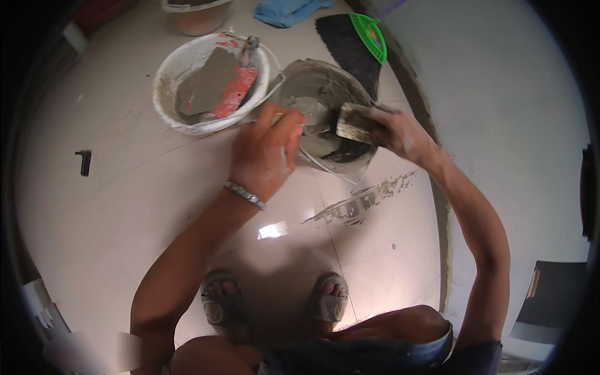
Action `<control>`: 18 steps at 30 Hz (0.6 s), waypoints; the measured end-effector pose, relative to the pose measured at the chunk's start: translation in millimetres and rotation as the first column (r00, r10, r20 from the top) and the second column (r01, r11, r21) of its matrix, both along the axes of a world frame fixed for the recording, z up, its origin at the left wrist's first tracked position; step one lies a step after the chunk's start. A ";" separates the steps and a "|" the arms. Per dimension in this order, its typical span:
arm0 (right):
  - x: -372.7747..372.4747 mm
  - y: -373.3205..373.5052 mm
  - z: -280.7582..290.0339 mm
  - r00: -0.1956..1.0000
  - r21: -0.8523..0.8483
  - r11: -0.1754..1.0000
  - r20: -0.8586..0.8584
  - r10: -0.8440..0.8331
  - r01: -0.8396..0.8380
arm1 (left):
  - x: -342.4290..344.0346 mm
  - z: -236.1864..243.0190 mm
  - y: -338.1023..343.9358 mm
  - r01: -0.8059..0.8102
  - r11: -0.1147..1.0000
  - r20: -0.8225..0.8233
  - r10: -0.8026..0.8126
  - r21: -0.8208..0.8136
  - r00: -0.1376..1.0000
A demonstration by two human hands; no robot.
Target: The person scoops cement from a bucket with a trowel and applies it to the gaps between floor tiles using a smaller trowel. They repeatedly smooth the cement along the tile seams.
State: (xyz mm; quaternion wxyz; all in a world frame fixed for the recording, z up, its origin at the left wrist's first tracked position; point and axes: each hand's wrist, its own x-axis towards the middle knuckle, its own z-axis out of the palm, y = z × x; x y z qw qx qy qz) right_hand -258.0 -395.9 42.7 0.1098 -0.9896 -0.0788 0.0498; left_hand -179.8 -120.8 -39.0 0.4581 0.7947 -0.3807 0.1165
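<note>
A grey bucket (359, 172) smeared with wet cement stands on the floor in front of me, its wire handle hanging over the near side. My left hand (265, 150) is closed at its left rim, around what looks like a light-brown tool handle (279, 119); the rest of that tool cannot be made out. Over the right side of the bucket, my right hand (400, 131) grips a cement-coated rectangular block (356, 124), whose exact kind is unclear. Grey wet cement (322, 144) lies in the bucket.
Left of the bucket sits a white basin (164, 103) holding grey cement, a red surface and a trowel-like tool (249, 51). Behind are another tub (200, 22), a blue cloth (290, 11) and a green-topped broom (370, 37). Cement streaks (362, 203) mark the tiles; a wall (506, 125) rises at right.
</note>
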 end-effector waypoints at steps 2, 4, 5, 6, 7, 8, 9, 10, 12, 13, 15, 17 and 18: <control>-21.9 7.4 11.0 0.992 -0.025 0.994 -0.066 -0.111 0.110 | -2.5 4.4 0.4 0.012 1.000 -0.062 -0.013 -0.008 0.998; -39.9 6.9 27.7 0.979 -0.071 0.984 -0.109 -0.170 0.163 | -0.6 0.4 3.2 0.015 0.998 -0.069 -0.019 -0.056 0.997; -46.7 5.8 35.7 0.979 -0.091 0.984 -0.123 -0.164 0.153 | 1.3 -1.6 4.6 0.018 0.997 -0.069 -0.023 -0.076 0.997; -54.5 2.3 44.3 0.976 -0.115 0.982 -0.139 -0.165 0.150 | 2.6 -0.9 4.7 0.035 0.994 -0.102 -0.046 -0.106 0.994; -61.1 -7.9 50.0 0.973 -0.108 0.981 -0.152 -0.174 0.159 | 4.2 -0.7 4.6 0.056 0.990 -0.132 -0.074 -0.130 0.988; -65.3 -20.3 55.9 0.970 -0.100 0.981 -0.164 -0.181 0.166 | 6.0 -0.1 5.5 0.076 0.985 -0.161 -0.101 -0.154 0.982; -66.5 -26.0 62.0 0.966 -0.094 0.980 -0.175 -0.188 0.173 | 8.2 1.4 6.2 0.078 0.987 -0.186 -0.104 -0.142 0.977; -67.5 -26.4 63.8 0.938 0.118 0.939 -0.176 -0.300 0.322 | 10.6 3.4 8.8 0.080 0.988 -0.211 -0.106 -0.129 0.972; -62.4 -18.9 65.6 0.844 0.513 0.675 -0.239 -0.481 0.530 | 11.9 12.0 12.4 0.071 0.989 -0.294 -0.107 -0.129 0.950; -62.2 -19.4 62.3 0.824 0.609 0.574 -0.270 -0.498 0.547 | 8.4 17.0 12.1 0.068 0.988 -0.353 -0.113 -0.138 0.929; -60.0 -24.1 50.2 0.787 0.767 0.334 -0.336 -0.518 0.548 | 7.0 17.9 6.6 0.049 0.991 -0.341 -0.090 -0.126 0.936; -58.7 -29.2 38.9 0.847 0.624 0.614 -0.155 -0.509 0.484 | 5.0 7.6 -6.1 0.057 0.994 -0.199 -0.074 -0.090 0.977; -54.7 -24.4 29.2 0.875 0.557 0.700 -0.108 -0.473 0.447 | 7.1 7.9 -5.4 0.070 0.996 -0.150 -0.077 -0.050 0.986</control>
